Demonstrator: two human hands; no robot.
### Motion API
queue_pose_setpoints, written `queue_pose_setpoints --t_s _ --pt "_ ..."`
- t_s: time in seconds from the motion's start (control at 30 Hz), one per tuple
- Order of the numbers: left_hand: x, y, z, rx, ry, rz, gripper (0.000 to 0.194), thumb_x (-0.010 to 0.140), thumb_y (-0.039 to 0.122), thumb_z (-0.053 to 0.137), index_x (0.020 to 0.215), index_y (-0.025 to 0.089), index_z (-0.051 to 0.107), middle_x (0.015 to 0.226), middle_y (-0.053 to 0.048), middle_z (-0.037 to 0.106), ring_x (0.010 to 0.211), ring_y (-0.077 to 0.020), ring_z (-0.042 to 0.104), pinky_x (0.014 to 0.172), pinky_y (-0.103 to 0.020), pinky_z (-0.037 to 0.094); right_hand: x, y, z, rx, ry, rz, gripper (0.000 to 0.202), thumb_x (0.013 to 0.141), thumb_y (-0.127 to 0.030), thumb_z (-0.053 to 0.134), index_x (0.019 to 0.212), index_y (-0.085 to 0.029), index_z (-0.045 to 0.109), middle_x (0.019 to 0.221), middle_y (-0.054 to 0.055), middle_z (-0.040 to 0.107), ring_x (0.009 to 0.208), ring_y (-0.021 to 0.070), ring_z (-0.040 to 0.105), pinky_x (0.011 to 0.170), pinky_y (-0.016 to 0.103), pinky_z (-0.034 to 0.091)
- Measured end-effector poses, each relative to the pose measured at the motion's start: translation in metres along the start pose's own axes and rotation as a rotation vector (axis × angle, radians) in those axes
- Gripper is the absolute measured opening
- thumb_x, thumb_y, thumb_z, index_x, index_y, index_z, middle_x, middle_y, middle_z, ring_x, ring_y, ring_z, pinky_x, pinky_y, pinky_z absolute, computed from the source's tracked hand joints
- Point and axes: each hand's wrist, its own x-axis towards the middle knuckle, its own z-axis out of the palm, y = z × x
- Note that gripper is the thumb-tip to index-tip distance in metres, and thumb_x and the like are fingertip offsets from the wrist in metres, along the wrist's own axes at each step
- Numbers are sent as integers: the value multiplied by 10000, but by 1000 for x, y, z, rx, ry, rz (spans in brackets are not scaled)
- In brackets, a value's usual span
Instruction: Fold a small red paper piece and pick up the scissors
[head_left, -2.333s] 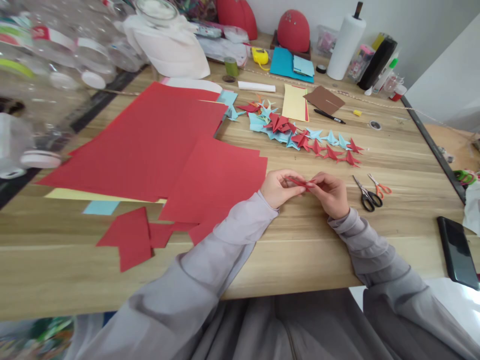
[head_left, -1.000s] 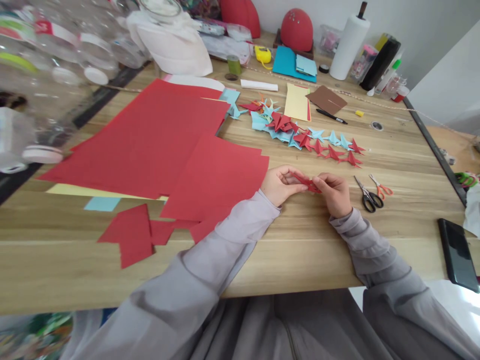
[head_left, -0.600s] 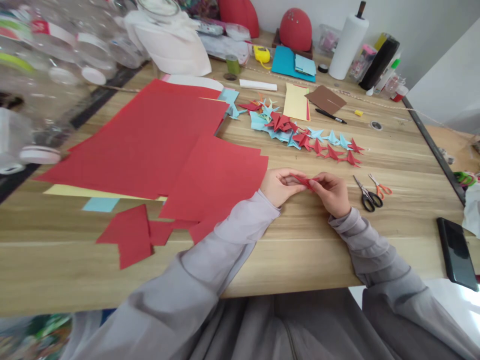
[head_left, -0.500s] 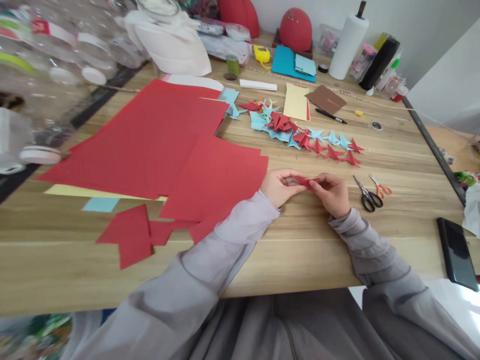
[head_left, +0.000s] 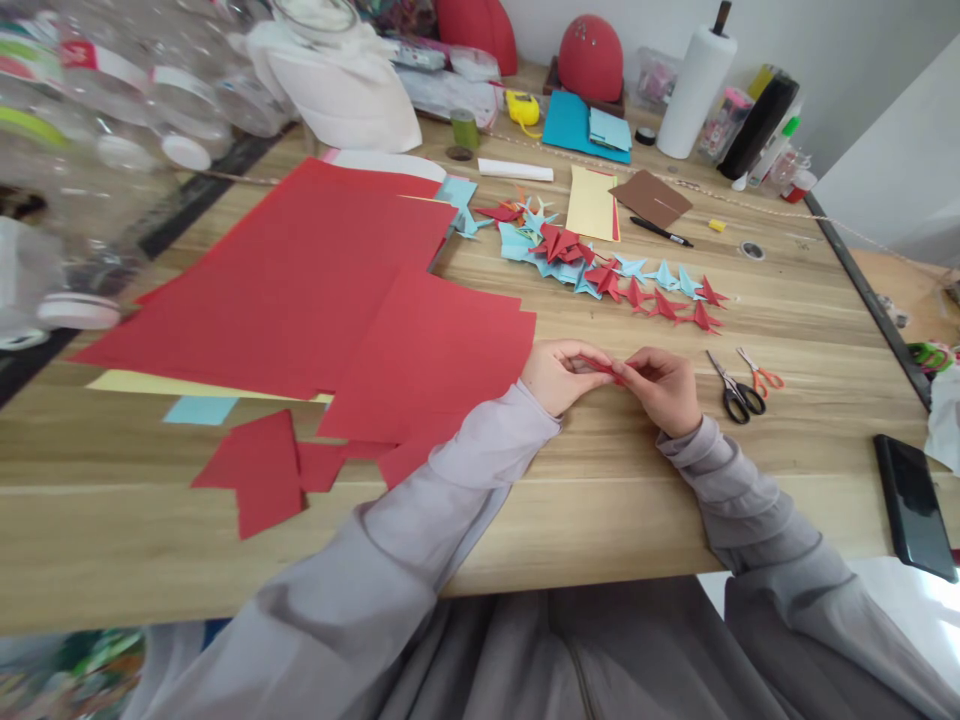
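Between my two hands is a small piece of folded red paper (head_left: 604, 366), mostly covered by my fingers. My left hand (head_left: 561, 374) is closed on it at the left, beside the edge of the large red sheets (head_left: 442, 350). My right hand (head_left: 660, 386) pinches its right end between thumb and fingertips. Beyond my hands lie several folded red paper cranes (head_left: 666, 305) and light blue paper cranes (head_left: 664, 277). Black-handled scissors (head_left: 739, 398) and small orange-handled scissors (head_left: 763, 375) rest to the right of my right hand.
Cut red paper squares (head_left: 268, 475) lie at the front left. Clear plastic bottles (head_left: 112, 150) crowd the left edge. A black phone (head_left: 913, 508) sits at the right edge. At the back are a yellow tape measure (head_left: 523, 106), a brown sheet (head_left: 651, 198) and a white roll (head_left: 697, 92).
My right fingers have shifted slightly left along the red paper, closer to my left fingertips. Less of the paper shows now. Everything else on the table stays put.
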Motion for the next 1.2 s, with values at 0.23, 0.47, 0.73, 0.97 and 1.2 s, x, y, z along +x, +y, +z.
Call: queue_pose_setpoints --t_s 0.23,0.47,0.73,0.97,1.2 --pt "2 -1 -1 -32 -6 -39 336 461 243 854 692 114 648 735 -81 724 722 -219 702 763 -385 574 -1 -1 0 -37 16 7 333 774 -468 644 632 -167 641 569 14 618 521 118 523 511 256 402" --pt "3 -1 -1 16 54 -61 317 434 225 852 658 124 652 634 -47 698 600 -175 668 606 -299 551 -2 -7 -1 -48 -10 -10 470 834 -553 528 574 -170 609 543 0 554 546 115 511 555 254 411" --pt "2 4 0 76 121 -25 267 457 192 835 646 126 658 608 -35 679 545 -130 620 533 -243 502 -3 0 -2 6 -50 -128 302 782 -484 643 724 -192 696 678 27 652 618 141 576 587 276 455" --pt "1 6 0 49 77 -72 225 494 146 791 653 121 633 592 -31 668 504 -125 608 497 -239 487 -3 3 0 -24 -20 -144 192 792 -357 662 705 -186 681 653 20 641 589 125 550 557 267 428" --pt "2 7 0 17 57 -93 254 471 158 800 648 123 621 569 -26 661 486 -133 614 474 -238 489 -3 1 0 3 -24 -151 232 816 -360 630 664 -190 666 619 5 609 583 124 530 570 270 413"
